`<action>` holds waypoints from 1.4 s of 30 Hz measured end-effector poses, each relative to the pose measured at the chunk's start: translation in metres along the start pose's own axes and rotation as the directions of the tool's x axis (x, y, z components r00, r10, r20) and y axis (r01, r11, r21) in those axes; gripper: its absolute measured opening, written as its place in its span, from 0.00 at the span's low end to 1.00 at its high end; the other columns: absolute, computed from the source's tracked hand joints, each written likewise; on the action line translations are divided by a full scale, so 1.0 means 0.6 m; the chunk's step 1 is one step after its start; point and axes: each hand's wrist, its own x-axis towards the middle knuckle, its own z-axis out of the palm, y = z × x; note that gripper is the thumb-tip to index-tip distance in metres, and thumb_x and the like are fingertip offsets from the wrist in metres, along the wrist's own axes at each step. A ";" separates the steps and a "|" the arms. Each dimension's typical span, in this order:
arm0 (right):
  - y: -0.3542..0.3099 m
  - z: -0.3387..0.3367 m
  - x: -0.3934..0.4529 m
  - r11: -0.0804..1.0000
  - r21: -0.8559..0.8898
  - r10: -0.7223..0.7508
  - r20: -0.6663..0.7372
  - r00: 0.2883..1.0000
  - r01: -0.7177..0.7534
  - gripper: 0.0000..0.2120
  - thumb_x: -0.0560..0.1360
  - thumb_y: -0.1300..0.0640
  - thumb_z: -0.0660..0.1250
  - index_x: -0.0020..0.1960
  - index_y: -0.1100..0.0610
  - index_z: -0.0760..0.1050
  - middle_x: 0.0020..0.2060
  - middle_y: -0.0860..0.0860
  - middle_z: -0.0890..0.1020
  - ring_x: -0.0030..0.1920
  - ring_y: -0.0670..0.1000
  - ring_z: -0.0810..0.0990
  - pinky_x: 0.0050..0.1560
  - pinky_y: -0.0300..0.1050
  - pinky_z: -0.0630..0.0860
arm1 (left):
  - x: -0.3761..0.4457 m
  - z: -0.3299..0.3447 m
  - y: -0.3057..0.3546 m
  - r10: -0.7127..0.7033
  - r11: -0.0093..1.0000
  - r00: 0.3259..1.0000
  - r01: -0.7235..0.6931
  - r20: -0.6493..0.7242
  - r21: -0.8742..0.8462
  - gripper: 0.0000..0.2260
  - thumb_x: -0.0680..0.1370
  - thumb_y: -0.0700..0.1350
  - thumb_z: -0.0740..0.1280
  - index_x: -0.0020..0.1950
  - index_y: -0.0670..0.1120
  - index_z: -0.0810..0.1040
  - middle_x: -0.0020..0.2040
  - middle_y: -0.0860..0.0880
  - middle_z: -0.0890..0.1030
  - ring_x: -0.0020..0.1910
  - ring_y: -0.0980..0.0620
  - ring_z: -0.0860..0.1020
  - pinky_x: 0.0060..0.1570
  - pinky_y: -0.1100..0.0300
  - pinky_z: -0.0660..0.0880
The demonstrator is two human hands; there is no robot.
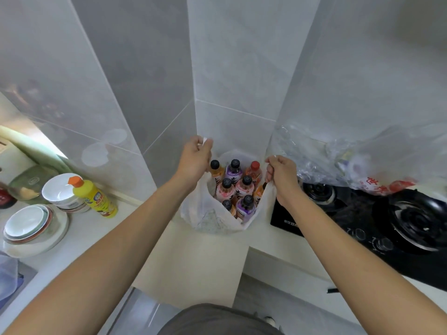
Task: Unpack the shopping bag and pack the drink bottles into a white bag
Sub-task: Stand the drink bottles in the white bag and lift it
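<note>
Head view: white bag (208, 213) holds eight drink bottles (233, 171). Left hand (196, 158) and right hand (281, 175) each grip one handle.

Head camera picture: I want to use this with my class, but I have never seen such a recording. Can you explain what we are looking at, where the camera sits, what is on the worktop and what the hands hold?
There is no machine here. A person wears one wide-angle camera on the head, so you look forward and down along both bare arms at a kitchen worktop.

The left hand and the right hand each grip one handle of a white bag that stands in the corner and is held open. Inside it stand drink bottles, upright, most with dark caps and one with a red cap.

To the left are stacked bowls and a yellow bottle with an orange cap. To the right is a black gas hob, with a crumpled clear plastic bag on its far side.
</note>
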 end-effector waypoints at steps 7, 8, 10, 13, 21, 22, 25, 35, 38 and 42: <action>-0.056 0.006 -0.021 0.991 0.052 -0.127 0.037 0.991 0.125 0.13 0.82 0.65 0.62 0.39 0.60 0.75 0.26 0.51 0.65 0.27 0.50 0.62 0.30 0.45 0.61 | -0.013 0.041 0.066 0.122 0.989 0.987 -0.129 0.102 0.068 0.12 0.83 0.46 0.64 0.42 0.46 0.66 0.31 0.48 0.67 0.27 0.53 0.62 0.27 0.59 0.61; -0.063 0.006 -0.028 0.987 0.059 -0.150 0.041 0.988 0.148 0.13 0.81 0.65 0.62 0.38 0.60 0.75 0.26 0.51 0.65 0.27 0.50 0.61 0.29 0.45 0.61 | -0.019 0.043 0.072 0.151 0.984 0.984 -0.158 0.097 0.077 0.13 0.82 0.46 0.64 0.41 0.45 0.65 0.32 0.46 0.66 0.27 0.52 0.61 0.28 0.59 0.61; -0.074 0.003 -0.041 0.980 0.073 -0.190 0.045 0.981 0.186 0.13 0.81 0.66 0.63 0.37 0.61 0.74 0.25 0.51 0.64 0.26 0.50 0.61 0.28 0.44 0.61 | -0.028 0.041 0.080 0.191 0.977 0.977 -0.199 0.092 0.083 0.14 0.82 0.46 0.64 0.41 0.42 0.65 0.34 0.44 0.66 0.28 0.50 0.61 0.29 0.57 0.61; -0.090 0.003 -0.060 0.970 0.096 -0.228 0.051 0.972 0.223 0.13 0.81 0.66 0.63 0.38 0.62 0.74 0.26 0.52 0.64 0.27 0.50 0.60 0.28 0.44 0.61 | -0.040 0.031 0.087 0.213 0.973 0.973 -0.219 0.087 0.077 0.16 0.83 0.45 0.64 0.42 0.36 0.65 0.34 0.44 0.66 0.31 0.48 0.61 0.31 0.55 0.61; -0.130 -0.003 -0.100 0.953 0.137 -0.266 -0.044 0.963 0.270 0.10 0.80 0.66 0.63 0.41 0.64 0.76 0.26 0.53 0.65 0.27 0.50 0.61 0.28 0.43 0.62 | -0.044 0.006 0.129 0.264 0.963 0.962 -0.267 0.069 0.034 0.17 0.82 0.45 0.64 0.42 0.35 0.65 0.33 0.44 0.66 0.28 0.52 0.61 0.31 0.58 0.62; -0.133 -0.005 -0.105 0.952 0.144 -0.263 -0.060 0.963 0.269 0.10 0.80 0.66 0.63 0.40 0.64 0.76 0.26 0.53 0.64 0.27 0.50 0.61 0.28 0.44 0.61 | -0.046 0.006 0.134 0.274 0.961 0.959 -0.276 0.079 0.029 0.17 0.82 0.46 0.64 0.42 0.35 0.65 0.33 0.44 0.66 0.28 0.52 0.61 0.31 0.57 0.62; -0.137 -0.017 -0.124 0.949 0.160 -0.255 -0.115 0.960 0.272 0.13 0.81 0.66 0.63 0.38 0.63 0.76 0.26 0.52 0.65 0.26 0.49 0.61 0.28 0.43 0.61 | -0.058 0.015 0.150 0.296 0.954 0.947 -0.300 0.125 0.010 0.17 0.82 0.45 0.65 0.41 0.35 0.64 0.31 0.44 0.66 0.27 0.52 0.62 0.31 0.58 0.62; -0.170 -0.144 -0.237 0.920 0.172 -0.285 -0.323 0.902 0.352 0.13 0.82 0.66 0.63 0.40 0.61 0.77 0.26 0.52 0.65 0.26 0.49 0.61 0.26 0.42 0.62 | -0.142 0.131 0.231 0.370 0.927 0.857 -0.362 0.359 -0.092 0.14 0.83 0.47 0.65 0.39 0.46 0.70 0.30 0.49 0.70 0.27 0.52 0.63 0.32 0.58 0.63; -0.174 -0.210 -0.273 0.909 0.187 -0.281 -0.387 0.878 0.373 0.12 0.82 0.65 0.63 0.41 0.62 0.77 0.25 0.51 0.66 0.26 0.49 0.61 0.27 0.43 0.61 | -0.185 0.193 0.252 0.380 0.924 0.822 -0.357 0.424 -0.137 0.12 0.83 0.46 0.65 0.40 0.46 0.72 0.27 0.54 0.71 0.24 0.56 0.64 0.29 0.61 0.62; -0.165 -0.308 -0.316 0.893 0.212 -0.268 -0.460 0.846 0.398 0.14 0.82 0.66 0.63 0.39 0.62 0.77 0.25 0.51 0.65 0.25 0.49 0.60 0.28 0.44 0.59 | -0.256 0.287 0.259 0.356 0.934 0.793 -0.298 0.494 -0.195 0.11 0.85 0.44 0.63 0.43 0.46 0.73 0.25 0.56 0.68 0.23 0.56 0.60 0.25 0.63 0.59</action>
